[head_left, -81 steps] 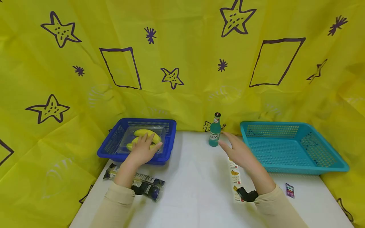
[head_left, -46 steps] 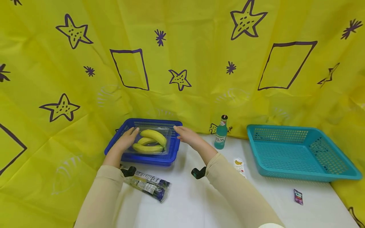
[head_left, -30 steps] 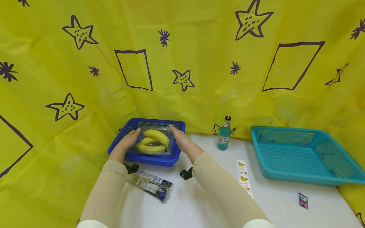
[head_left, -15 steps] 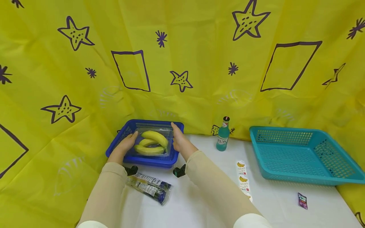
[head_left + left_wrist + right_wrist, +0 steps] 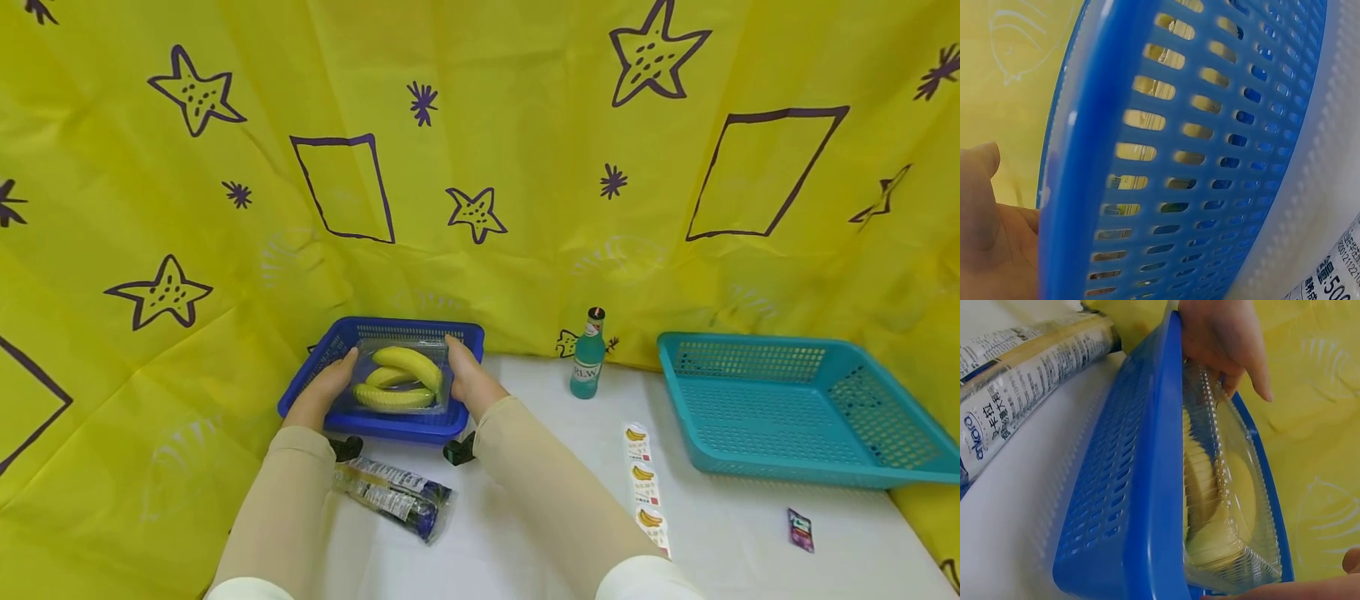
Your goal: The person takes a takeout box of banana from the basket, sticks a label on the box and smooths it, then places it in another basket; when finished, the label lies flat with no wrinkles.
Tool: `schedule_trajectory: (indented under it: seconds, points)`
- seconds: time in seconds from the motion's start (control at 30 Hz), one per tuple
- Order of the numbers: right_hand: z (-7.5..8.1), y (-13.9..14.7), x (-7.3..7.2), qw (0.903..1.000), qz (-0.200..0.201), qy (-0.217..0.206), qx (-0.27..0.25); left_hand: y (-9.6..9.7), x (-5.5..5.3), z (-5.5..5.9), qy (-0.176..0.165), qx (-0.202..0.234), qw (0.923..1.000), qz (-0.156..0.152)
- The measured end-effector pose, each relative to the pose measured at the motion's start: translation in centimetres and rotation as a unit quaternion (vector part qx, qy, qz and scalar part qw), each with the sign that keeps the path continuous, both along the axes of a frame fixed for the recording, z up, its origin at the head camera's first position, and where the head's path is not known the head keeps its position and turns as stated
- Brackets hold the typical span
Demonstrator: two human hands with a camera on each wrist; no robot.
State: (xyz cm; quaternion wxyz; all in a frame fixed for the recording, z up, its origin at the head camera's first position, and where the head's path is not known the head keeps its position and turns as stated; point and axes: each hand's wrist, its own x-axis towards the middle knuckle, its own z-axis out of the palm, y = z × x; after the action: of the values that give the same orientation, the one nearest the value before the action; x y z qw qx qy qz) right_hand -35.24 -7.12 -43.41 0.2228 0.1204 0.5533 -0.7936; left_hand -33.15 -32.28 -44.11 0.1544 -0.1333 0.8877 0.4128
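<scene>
A clear plastic box (image 5: 433, 408) with yellow bananas (image 5: 393, 397) inside sits in the blue basket (image 5: 393, 429) in the head view. At its left end is my left hand (image 5: 324, 388), fingers reaching down inside the basket. My right hand (image 5: 471, 380) lies along the box's other end. In the right wrist view, the left thumb stands away from the box (image 5: 1254, 575) and the right fingers (image 5: 1297, 590) stretch straight beside it. Fingertips at the box's ends are partly hidden. The left wrist view shows mostly the basket's slotted wall (image 5: 1179, 137).
A plastic-wrapped packet with dark ends (image 5: 397, 500) lies in front of the blue basket. To the right stand a teal bottle (image 5: 587, 362) and a larger teal basket (image 5: 772, 467). A strip of banana stickers (image 5: 643, 483) and a small purple sachet (image 5: 800, 530) lie on the table.
My right hand has come from beside the bottle to the box's right end and moved inward. The left hand has shifted from atop the bananas to the box's left end.
</scene>
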Motion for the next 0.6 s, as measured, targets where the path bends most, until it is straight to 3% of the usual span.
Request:
schedule_trajectory:
  seconds: [0.27, 0.6]
  points:
    - [-0.12, -0.22, -0.02, 0.9996, 0.016, -0.020, 0.012, -0.12, -0.14, -0.29, 0.000, 0.009, 0.9998, -0.016]
    - [-0.09, -0.39, -0.14, 0.9983, 0.037, -0.043, 0.011, 0.00, -0.04, -0.12, -0.009, 0.008, 0.9999, -0.012]
